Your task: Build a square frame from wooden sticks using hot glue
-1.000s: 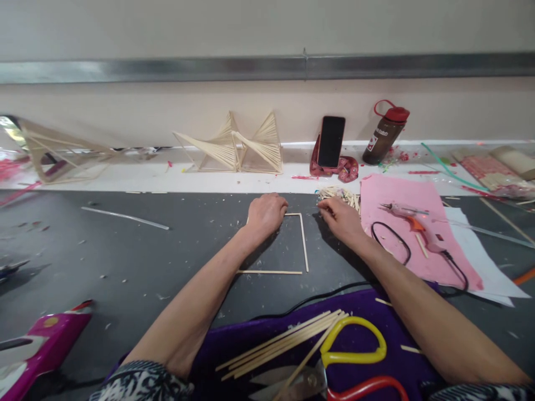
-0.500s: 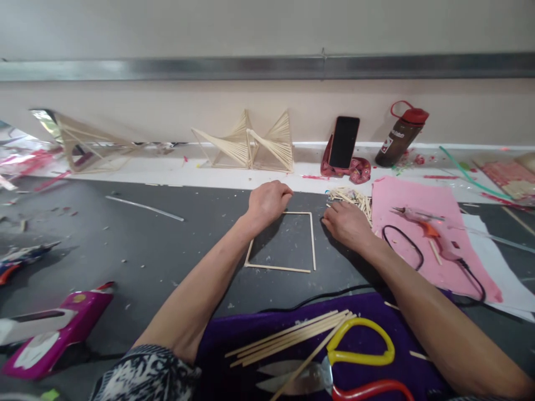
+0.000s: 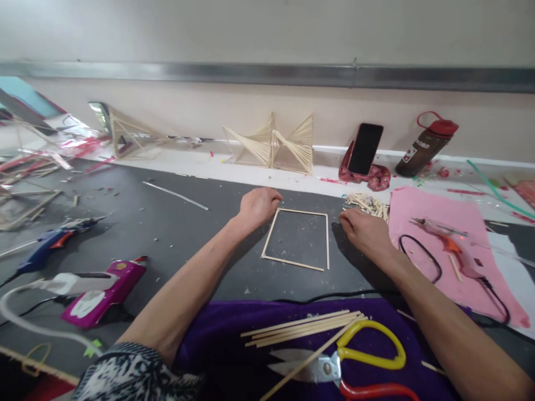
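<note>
A square outline of thin wooden sticks (image 3: 327, 242) lies flat on the grey tabletop, with a small gap at its near right corner. My left hand (image 3: 258, 206) is beside the far left corner, fingers closed, and what they hold, if anything, is hidden. To the right of the square, my right hand (image 3: 365, 229) has its fingertips pinched together; I cannot make out anything in them. Just behind it is a pile of short stick pieces (image 3: 368, 204). Nearer me, several long sticks (image 3: 301, 328) and scissors (image 3: 328, 367) with yellow and red handles rest on a purple cloth (image 3: 221, 328).
A pink glue gun (image 3: 455, 245) lies on a pink cloth (image 3: 409, 206) at right. Left are a blue glue gun (image 3: 50, 245) and a magenta power block (image 3: 104, 295). Along the wall stand stick models (image 3: 271, 145), a phone (image 3: 365, 147) and a bottle (image 3: 426, 145).
The view has turned left. My left hand has shifted left off the square, uncovering its far left corner and left stick. My right hand stays by the short stick pile.
</note>
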